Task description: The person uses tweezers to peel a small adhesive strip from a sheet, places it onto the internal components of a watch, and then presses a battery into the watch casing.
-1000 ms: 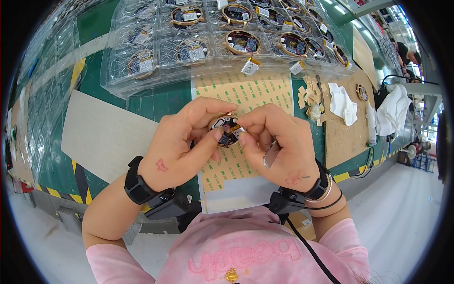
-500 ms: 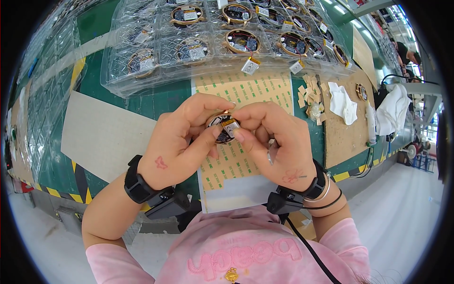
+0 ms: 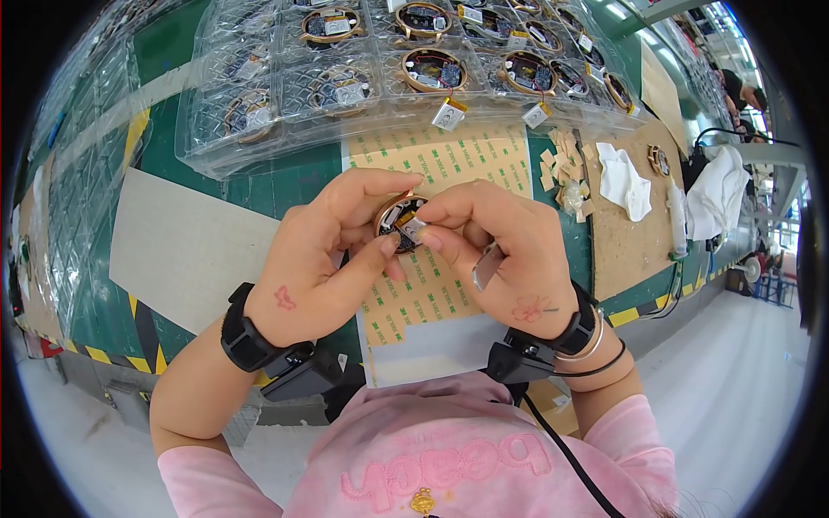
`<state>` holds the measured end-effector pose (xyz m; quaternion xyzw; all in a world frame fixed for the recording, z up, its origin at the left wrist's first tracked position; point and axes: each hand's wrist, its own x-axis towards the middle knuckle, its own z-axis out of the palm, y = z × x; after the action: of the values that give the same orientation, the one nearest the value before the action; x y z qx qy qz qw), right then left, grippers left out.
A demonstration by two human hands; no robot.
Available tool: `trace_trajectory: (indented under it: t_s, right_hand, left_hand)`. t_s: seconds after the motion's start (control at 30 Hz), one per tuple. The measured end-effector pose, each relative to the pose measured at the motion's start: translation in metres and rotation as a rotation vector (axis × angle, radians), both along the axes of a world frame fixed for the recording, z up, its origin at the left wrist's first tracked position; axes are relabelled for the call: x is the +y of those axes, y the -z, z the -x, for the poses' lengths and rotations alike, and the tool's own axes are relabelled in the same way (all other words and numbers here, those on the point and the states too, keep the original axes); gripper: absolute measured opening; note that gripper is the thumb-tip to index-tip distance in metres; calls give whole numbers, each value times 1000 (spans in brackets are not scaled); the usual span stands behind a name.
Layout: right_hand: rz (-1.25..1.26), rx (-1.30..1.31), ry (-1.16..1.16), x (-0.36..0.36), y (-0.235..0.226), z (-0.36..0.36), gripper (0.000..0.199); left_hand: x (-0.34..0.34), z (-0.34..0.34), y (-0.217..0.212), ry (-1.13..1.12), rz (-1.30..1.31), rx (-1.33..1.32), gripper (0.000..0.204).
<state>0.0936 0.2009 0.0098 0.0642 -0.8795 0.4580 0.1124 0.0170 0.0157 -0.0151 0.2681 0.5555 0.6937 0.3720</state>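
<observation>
Silver battery [image 3: 414,230] shifted | left hand [image 3: 315,255] grips round gold case [image 3: 393,213] | right hand [image 3: 518,255] pinches battery

A tray [image 3: 259,158] is sitting at the far side of the table [image 3: 250,192], with watch cases [image 3: 434,69] lying in its pockets and two batteries [image 3: 449,114] resting at its near edge. In front of it, a sheet [image 3: 432,302] is lying. Above the sheet, a watch case [image 3: 383,216] is sitting between the left hand [image 3: 313,259] and the right hand [image 3: 518,259]. A card [image 3: 186,250] is lying left of them. Rightward, scraps [image 3: 563,164] are lying between the sheet and a board [image 3: 630,255], which is carrying a cloth [image 3: 623,181].
</observation>
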Motion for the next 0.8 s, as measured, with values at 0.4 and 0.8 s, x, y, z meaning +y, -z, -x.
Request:
trace_trajectory:
  t_s: [0.4, 0.8]
  right_hand:
    - [-40, 75, 40, -5, 2, 2, 17]
    - [-179, 210, -3, -1, 5, 2, 25]
  left_hand:
    - [2, 0, 0, -77, -5, -31, 46]
    - [0, -1, -8, -81, -46, -138, 44]
